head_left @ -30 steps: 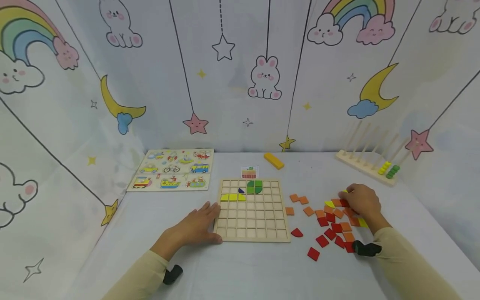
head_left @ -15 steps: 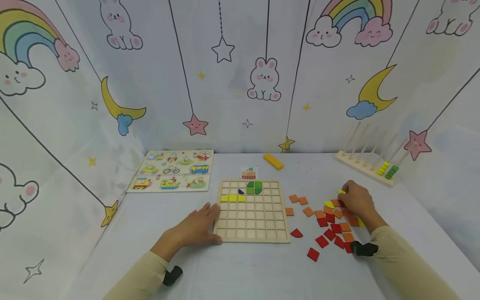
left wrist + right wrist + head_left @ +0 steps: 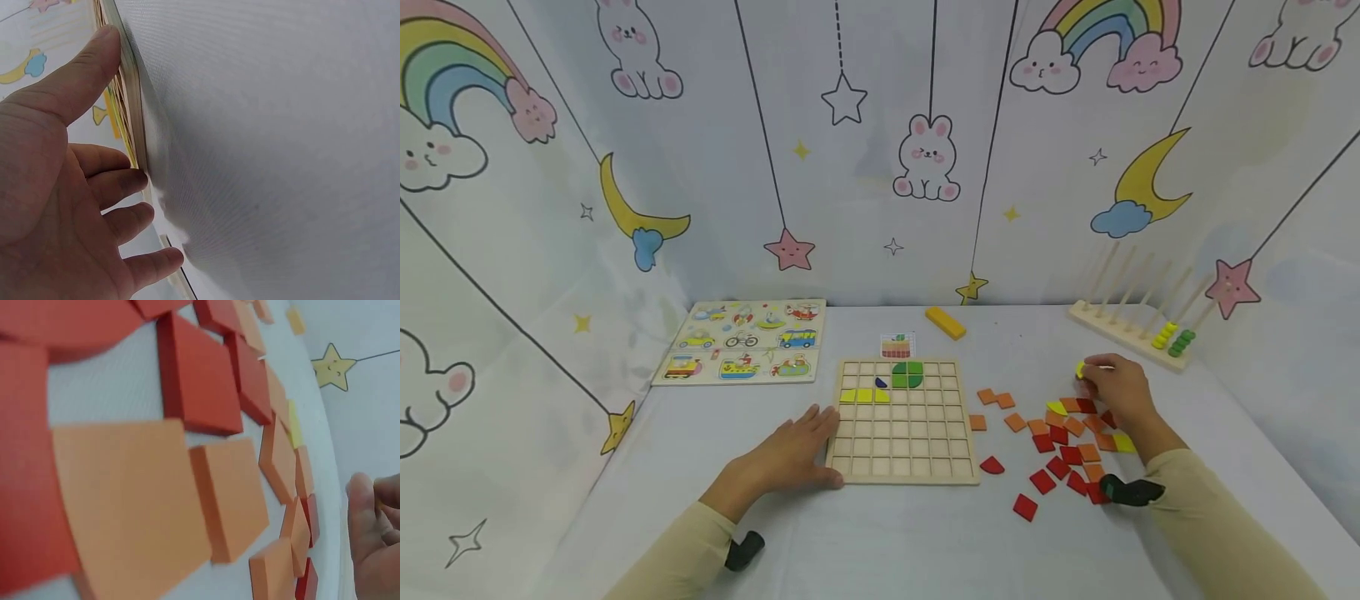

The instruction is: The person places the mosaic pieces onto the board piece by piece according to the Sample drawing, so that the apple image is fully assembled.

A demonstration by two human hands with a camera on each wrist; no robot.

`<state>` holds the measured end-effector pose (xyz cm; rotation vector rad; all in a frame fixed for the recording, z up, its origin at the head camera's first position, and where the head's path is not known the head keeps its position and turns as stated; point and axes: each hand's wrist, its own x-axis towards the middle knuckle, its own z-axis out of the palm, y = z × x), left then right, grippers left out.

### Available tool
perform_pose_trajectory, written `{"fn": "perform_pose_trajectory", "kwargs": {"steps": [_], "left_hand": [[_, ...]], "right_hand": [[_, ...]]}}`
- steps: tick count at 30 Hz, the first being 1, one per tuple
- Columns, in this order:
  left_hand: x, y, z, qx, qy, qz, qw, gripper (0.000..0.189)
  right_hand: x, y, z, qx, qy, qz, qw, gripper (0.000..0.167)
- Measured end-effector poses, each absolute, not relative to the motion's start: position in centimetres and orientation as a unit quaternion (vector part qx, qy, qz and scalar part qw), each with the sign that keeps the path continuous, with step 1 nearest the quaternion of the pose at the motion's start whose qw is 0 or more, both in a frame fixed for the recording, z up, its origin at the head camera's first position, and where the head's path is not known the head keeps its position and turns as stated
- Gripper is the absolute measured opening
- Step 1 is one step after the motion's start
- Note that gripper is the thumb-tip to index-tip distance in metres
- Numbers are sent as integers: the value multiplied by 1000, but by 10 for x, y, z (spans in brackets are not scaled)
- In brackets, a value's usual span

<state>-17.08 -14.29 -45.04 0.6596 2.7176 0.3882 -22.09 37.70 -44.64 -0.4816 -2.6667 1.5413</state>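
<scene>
In the head view my right hand [image 3: 1122, 390] pinches a small yellow tile [image 3: 1080, 369] between thumb and fingertips, beyond the far edge of a scatter of tiles. The right wrist view shows that hand [image 3: 378, 528] at its right edge, thumb and finger together, the tile mostly hidden. My left hand [image 3: 793, 450] rests at the left edge of a wooden grid board [image 3: 904, 477], fingers extended. In the left wrist view its thumb and fingertips lie along the board's side [image 3: 136, 119]. Green tiles [image 3: 907, 375], a yellow row [image 3: 865, 396] and a dark blue piece [image 3: 881, 382] sit on the grid.
Red tiles [image 3: 1042, 481] and orange tiles [image 3: 1015, 422] lie loose right of the board. Behind it are a pattern card [image 3: 897, 345] and a yellow block [image 3: 945, 322]. A picture puzzle [image 3: 741, 340] lies back left; a pegged bead rack [image 3: 1127, 335] stands back right.
My right hand has drawn the yellow tile away from the pile, slightly up and left in the head view, uncovering red and yellow tiles there. My left hand stays at the board.
</scene>
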Motion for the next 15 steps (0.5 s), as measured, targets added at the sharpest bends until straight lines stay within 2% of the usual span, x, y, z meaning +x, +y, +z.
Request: {"fn": "perform_pose_trajectory", "kwargs": {"steps": [8,15], "left_hand": [[-171,-143,-451,228,950,137,161,99],[-171,-143,-450,228,951,131,164,99]], "right_hand": [[-220,371,-439,-201,-725,659,-6,61],[-225,346,-435,-143,-730,668,3,65]]}}
